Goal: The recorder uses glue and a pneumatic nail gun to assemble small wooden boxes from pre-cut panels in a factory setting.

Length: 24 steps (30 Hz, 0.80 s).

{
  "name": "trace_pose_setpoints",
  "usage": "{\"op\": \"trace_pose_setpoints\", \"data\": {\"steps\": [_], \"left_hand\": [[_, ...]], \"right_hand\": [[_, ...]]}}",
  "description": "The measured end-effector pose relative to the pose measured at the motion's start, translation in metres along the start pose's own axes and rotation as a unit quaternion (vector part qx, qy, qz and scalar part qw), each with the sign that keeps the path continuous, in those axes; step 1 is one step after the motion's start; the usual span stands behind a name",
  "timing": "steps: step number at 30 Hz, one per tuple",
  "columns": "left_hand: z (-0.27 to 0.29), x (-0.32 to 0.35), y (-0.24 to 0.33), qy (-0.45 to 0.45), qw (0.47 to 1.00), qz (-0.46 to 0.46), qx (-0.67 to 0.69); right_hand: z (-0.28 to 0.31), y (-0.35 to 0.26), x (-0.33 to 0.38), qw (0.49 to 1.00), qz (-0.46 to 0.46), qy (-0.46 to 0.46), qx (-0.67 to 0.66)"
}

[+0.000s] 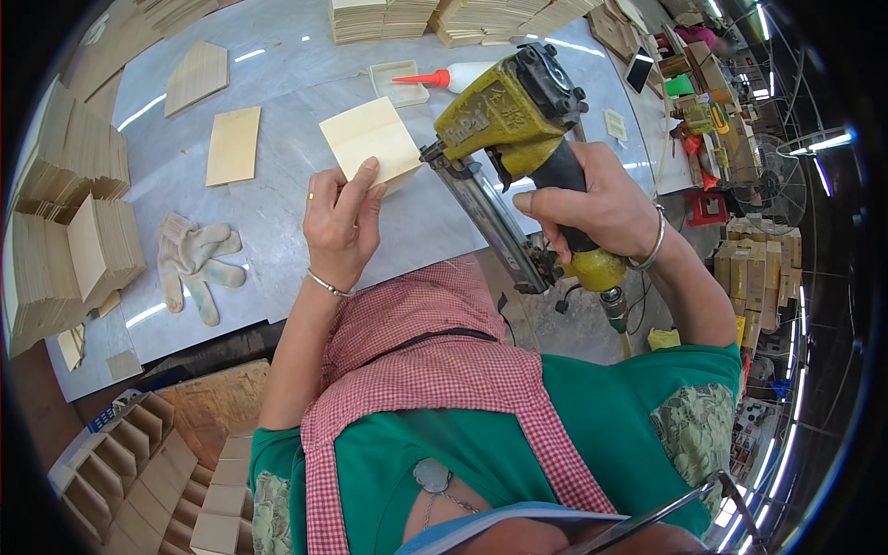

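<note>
My left hand (342, 222) pinches a small square piece of pale wooden board (370, 134) between thumb and fingers above the table. A narrow second face shows under its lower right edge; whether that is a joined board I cannot tell. Wrapped round the dark grip of a yellow nail gun (495, 116) is my right hand (601, 199). The gun's nose is close to the board's right edge; contact is unclear. Beyond the board, a white glue bottle (467, 74) with a red nozzle lies across a shallow pale tray (379, 85).
On the grey table (287, 222) lie a rectangular board (233, 145), a pointed board (199, 79) and a work glove (199, 259). Stacked boards (69, 157) line the left edge, more (384, 18) the far edge. Wooden boxes (139, 472) stand lower left. A hose coupling (612, 305) hangs from the gun.
</note>
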<state>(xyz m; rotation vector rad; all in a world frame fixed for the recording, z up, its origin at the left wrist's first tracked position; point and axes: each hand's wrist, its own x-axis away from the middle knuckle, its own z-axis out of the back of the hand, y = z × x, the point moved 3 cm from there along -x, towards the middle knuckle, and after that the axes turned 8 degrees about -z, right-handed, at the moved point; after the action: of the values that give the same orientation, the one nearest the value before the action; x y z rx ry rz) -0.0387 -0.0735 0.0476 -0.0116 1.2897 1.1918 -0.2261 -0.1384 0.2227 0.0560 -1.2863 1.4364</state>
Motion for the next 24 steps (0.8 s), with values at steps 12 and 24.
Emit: {"op": "trace_pose_setpoints", "data": {"steps": [12,24], "left_hand": [[0.000,0.001,-0.001,0.000,0.999,-0.033,-0.013],[0.000,-0.002,0.000,0.022,0.999,-0.044,-0.002]], "right_hand": [[-0.005,-0.001,-0.001,1.000,0.003,-0.014,0.020],[-0.025,-0.012,-0.003,0.997,0.030,-0.028,0.067]]}}
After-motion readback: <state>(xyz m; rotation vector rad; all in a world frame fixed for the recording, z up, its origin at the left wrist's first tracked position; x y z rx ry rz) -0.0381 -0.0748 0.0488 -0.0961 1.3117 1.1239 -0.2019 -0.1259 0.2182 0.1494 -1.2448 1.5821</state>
